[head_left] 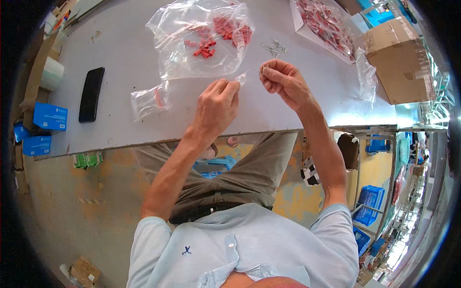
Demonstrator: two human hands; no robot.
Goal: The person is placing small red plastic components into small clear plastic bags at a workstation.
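A small piece of clear plastic (241, 78), seemingly a bag, is pinched in the left hand's (219, 104) grip at the tabletop (126, 48); likely featherlight, limp and slippery, best taken by its edge. At three o'clock, the right hand's (286, 85) grip is narrow, any contents too small to tell. Metal pins (275, 48) lie toward two, a large bag (175, 60) of red caps (205, 50) toward ten.

Pinches in the left hand (218, 102) some crumpled clear plastic (241, 78), slanting up rightward. Holds in the right hand (284, 80) a tiny slim piece (262, 70), details unclear.
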